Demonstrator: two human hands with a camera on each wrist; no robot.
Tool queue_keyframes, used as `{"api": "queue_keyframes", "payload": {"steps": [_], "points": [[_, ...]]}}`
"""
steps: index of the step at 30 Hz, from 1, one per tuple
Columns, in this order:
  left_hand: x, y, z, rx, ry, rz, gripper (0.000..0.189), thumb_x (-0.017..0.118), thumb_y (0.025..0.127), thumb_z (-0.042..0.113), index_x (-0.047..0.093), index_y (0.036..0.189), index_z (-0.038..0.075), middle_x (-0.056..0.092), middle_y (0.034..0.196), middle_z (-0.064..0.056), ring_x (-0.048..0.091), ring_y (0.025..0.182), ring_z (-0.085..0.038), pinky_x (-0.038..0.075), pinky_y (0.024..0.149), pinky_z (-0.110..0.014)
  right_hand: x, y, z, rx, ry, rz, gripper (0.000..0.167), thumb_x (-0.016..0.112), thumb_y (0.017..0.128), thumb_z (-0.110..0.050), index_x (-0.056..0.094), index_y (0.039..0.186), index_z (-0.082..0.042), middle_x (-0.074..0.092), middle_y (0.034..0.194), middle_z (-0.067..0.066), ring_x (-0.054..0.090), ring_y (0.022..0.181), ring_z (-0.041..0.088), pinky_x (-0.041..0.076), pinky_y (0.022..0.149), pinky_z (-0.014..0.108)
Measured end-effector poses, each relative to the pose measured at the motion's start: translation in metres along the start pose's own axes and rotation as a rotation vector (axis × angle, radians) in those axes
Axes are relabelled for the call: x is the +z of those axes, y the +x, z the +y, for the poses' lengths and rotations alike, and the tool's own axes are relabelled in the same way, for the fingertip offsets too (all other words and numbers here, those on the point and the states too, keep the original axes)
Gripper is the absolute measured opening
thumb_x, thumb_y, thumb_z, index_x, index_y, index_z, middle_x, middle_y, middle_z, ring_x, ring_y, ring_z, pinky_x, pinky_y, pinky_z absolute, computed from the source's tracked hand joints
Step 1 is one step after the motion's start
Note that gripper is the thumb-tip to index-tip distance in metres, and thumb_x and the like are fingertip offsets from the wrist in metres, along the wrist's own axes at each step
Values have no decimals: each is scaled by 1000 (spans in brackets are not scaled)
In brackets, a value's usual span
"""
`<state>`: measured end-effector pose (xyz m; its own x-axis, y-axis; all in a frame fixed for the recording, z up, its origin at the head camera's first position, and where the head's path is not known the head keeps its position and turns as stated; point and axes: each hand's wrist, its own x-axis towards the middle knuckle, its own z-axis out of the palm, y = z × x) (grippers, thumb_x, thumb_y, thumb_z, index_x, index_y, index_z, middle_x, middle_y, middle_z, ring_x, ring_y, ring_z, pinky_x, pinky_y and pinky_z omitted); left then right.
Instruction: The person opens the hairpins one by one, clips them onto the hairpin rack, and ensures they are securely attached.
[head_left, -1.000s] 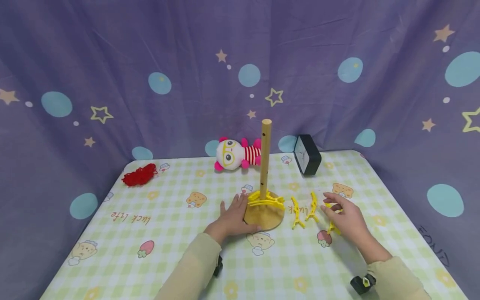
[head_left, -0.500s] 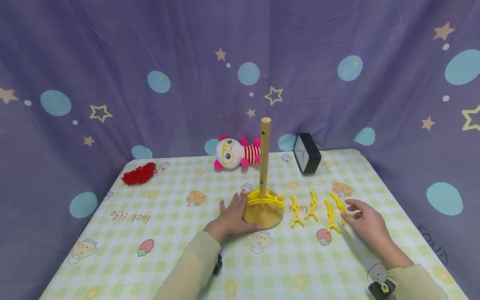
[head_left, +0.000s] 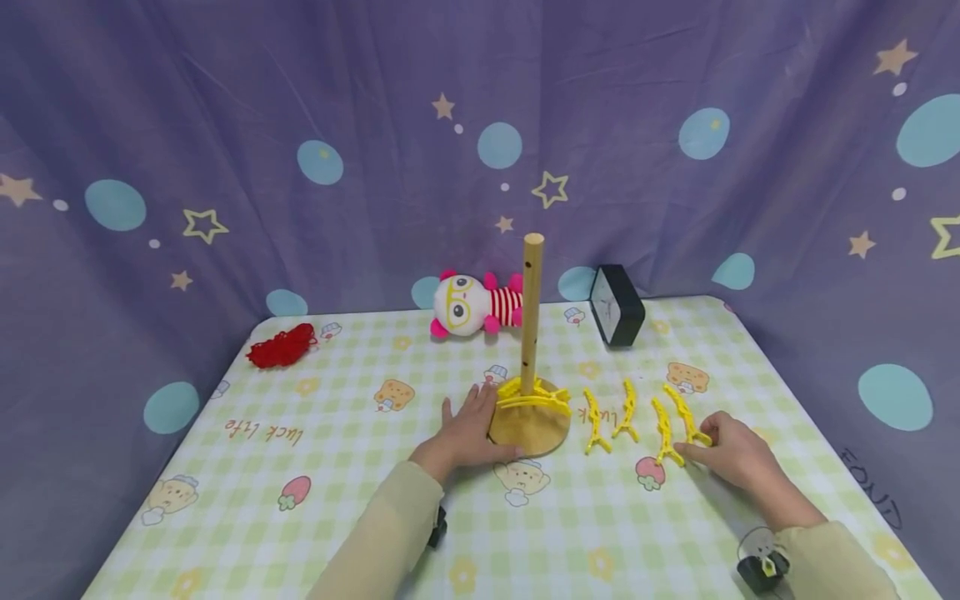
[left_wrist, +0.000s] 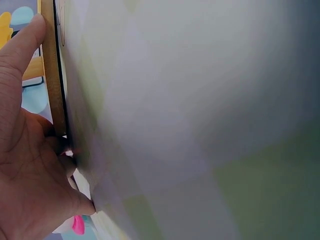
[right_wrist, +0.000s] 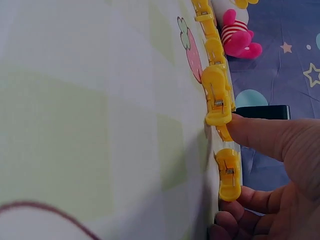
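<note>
A wooden pole (head_left: 531, 317) rises from a round wooden base (head_left: 528, 433). Yellow curved pieces (head_left: 534, 402) lie across the base around the pole's foot. My left hand (head_left: 468, 433) rests against the base's left side, fingers spread, and in the left wrist view its thumb (left_wrist: 30, 42) touches the rim. Several yellow plastic spring clips (head_left: 596, 421) lie on the cloth to the right. My right hand (head_left: 731, 450) is at the near end of the rightmost clip (right_wrist: 229, 172); thumb and index finger stand apart on either side, the index fingertip right at the clip.
Behind the pole lies a pink and white plush panda (head_left: 472, 307). A black clock (head_left: 618, 306) stands at the back right, and a red bundle of string or netting (head_left: 282, 346) lies at the far left. A checked tablecloth (head_left: 360, 500) covers the table; a purple curtain (head_left: 375, 217) hangs behind.
My right hand has moved right and toward me, from the third clip to the near end of the rightmost one, which now lies beside the others. My left hand has stayed at the base.
</note>
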<state>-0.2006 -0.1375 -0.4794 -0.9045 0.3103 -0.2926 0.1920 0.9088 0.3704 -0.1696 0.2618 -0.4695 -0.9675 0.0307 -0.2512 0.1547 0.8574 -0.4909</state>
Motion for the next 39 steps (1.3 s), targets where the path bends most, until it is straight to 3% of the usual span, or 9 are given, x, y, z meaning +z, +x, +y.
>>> {"api": "queue_keyframes", "payload": {"steps": [9,22,27,32,39], "points": [[0,0,0,7,-8,9,117,62,75,75,8,158,14,4,164,-2,-2,149,-21,-10,113,-59,0,3,0,-7,-40,-2,53,78,79,-39,54,97,5,54,84,13,49,74,25,40,63,35],[-1,-1,1,0,-1,6,117,62,75,75,7,158,13,4,164,-2,-1,149,-21,-9,113,-59,0,-1,5,-30,16,63,44,74,84,-34,50,100,-1,53,88,13,48,77,26,37,65,35],[0,0,1,-1,1,8,117,62,75,75,7,158,14,3,164,-2,-2,149,-20,-9,113,-59,0,-3,7,-36,86,121,41,71,86,-27,52,108,2,62,104,25,59,89,37,46,71,42],[0,0,1,0,-3,12,117,62,75,75,8,158,14,4,164,-2,-1,149,-21,-9,113,-59,2,-3,7,-24,150,169,46,64,93,-25,48,124,5,54,125,34,56,108,49,50,79,53],[-2,-1,2,-4,-13,8,118,63,74,75,8,158,13,4,164,-2,-1,150,-21,-10,113,-59,0,-1,0,-86,187,282,50,55,100,-25,41,140,2,46,137,33,52,113,49,48,81,57]]}}
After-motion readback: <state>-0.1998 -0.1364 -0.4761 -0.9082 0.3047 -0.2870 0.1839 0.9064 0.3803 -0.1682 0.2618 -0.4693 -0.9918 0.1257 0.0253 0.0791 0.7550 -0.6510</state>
